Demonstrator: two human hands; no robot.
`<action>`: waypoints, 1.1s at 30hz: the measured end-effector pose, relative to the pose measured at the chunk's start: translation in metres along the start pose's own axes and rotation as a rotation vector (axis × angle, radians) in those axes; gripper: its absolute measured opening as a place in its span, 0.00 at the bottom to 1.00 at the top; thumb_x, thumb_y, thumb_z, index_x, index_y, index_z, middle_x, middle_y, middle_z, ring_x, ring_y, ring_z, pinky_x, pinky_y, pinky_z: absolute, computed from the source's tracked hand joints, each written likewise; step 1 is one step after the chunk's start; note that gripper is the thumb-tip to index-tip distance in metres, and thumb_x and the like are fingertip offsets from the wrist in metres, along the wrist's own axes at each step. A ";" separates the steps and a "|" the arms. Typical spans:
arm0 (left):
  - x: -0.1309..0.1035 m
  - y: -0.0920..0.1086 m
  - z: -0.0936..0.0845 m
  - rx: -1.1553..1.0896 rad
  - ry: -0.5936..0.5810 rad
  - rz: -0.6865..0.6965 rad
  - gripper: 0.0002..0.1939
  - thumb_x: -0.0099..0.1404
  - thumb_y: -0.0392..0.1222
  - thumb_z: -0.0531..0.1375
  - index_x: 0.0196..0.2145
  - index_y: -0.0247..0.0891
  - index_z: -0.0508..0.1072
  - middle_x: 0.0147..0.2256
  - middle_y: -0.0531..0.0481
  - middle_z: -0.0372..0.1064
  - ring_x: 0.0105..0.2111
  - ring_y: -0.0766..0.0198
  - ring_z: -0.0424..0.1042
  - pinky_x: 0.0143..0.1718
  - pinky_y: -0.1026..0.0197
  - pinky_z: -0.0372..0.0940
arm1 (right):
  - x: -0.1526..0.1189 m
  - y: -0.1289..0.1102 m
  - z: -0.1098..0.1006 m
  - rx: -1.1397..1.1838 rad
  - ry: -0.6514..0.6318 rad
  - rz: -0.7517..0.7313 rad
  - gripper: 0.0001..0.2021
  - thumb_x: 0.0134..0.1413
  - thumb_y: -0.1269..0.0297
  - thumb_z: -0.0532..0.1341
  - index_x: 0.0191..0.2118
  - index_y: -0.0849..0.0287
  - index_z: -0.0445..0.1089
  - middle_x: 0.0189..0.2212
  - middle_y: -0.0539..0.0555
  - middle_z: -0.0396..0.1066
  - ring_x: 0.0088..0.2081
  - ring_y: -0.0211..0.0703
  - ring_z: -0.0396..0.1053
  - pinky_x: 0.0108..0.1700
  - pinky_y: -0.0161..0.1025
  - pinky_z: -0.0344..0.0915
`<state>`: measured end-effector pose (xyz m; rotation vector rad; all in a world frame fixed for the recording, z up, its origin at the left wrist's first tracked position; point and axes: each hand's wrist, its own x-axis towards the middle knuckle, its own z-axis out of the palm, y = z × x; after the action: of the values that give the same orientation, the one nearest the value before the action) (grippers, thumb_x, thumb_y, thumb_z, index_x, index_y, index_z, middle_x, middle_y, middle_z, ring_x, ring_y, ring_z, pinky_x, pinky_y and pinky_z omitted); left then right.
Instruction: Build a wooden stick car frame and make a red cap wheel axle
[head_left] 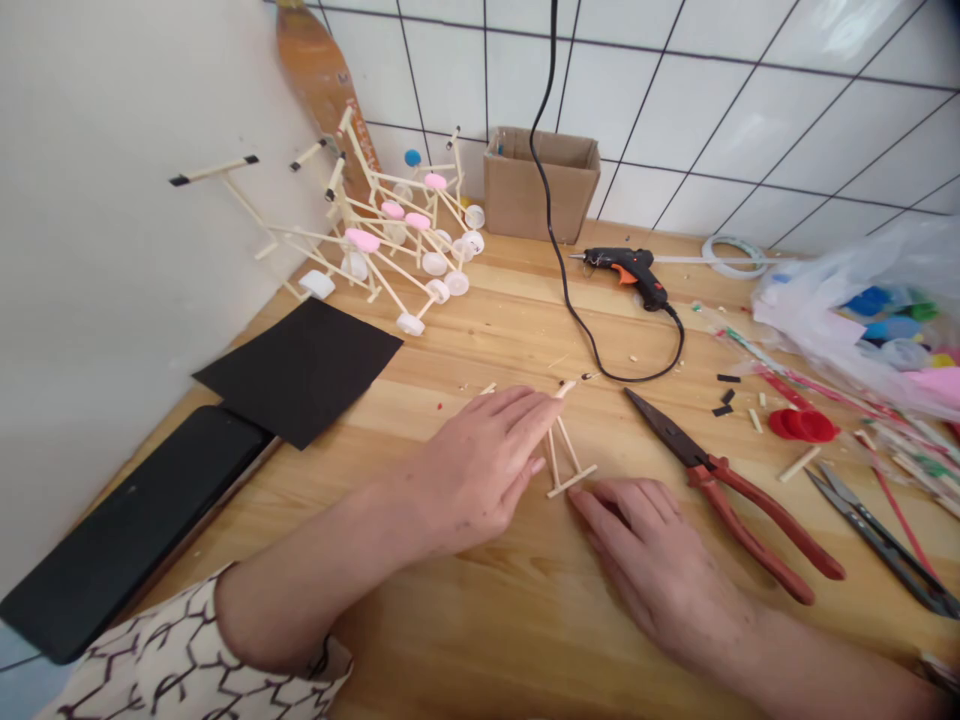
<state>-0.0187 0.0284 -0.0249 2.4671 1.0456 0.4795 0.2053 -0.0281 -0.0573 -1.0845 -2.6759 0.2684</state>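
Observation:
A small frame of pale wooden sticks [571,485] stands on the wooden table, with two legs joined by a crossbar at the near end. My left hand [480,465] covers its upper left part, fingers together and the fingertips around the upper stick. Beside the near crossbar, my right hand [656,550] rests on the table with its fingers bent and its index fingertip at the bar. Long-nose pliers [705,465] with red handles lie just right of the right hand. Finished-looking stick models with white wheels and pink discs [363,240] stand at the back left.
A glue gun [626,268] with a black cord [581,315] lies behind the hands. Further back are a cardboard box [540,190] and a tape roll [731,255]. Scissors [874,535] and a plastic bag [862,300] lie right; black sheet [304,370] and phone [142,520] left.

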 end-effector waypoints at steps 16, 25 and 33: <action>-0.003 -0.003 -0.001 0.003 0.342 0.019 0.18 0.67 0.43 0.53 0.52 0.33 0.62 0.45 0.39 0.71 0.45 0.56 0.71 0.45 0.53 0.68 | -0.007 -0.004 -0.005 -0.024 0.082 -0.042 0.15 0.55 0.78 0.51 0.46 0.66 0.67 0.38 0.60 0.69 0.39 0.46 0.66 0.40 0.44 0.68; -0.002 -0.008 0.002 -0.031 0.379 -0.184 0.16 0.69 0.45 0.48 0.44 0.34 0.70 0.41 0.42 0.74 0.42 0.58 0.73 0.45 0.57 0.67 | -0.011 -0.006 0.000 -0.027 0.079 -0.033 0.15 0.55 0.78 0.50 0.44 0.64 0.68 0.37 0.60 0.69 0.39 0.47 0.66 0.39 0.45 0.68; 0.001 -0.004 0.006 -0.257 0.259 -0.176 0.17 0.69 0.47 0.49 0.47 0.35 0.69 0.41 0.43 0.75 0.40 0.60 0.74 0.42 0.59 0.68 | -0.005 -0.004 0.001 -0.056 0.087 -0.023 0.16 0.55 0.78 0.50 0.47 0.66 0.67 0.38 0.61 0.69 0.39 0.48 0.65 0.41 0.46 0.67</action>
<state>-0.0177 0.0298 -0.0322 2.1052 1.2046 0.8364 0.2062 -0.0344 -0.0585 -1.0555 -2.6317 0.1394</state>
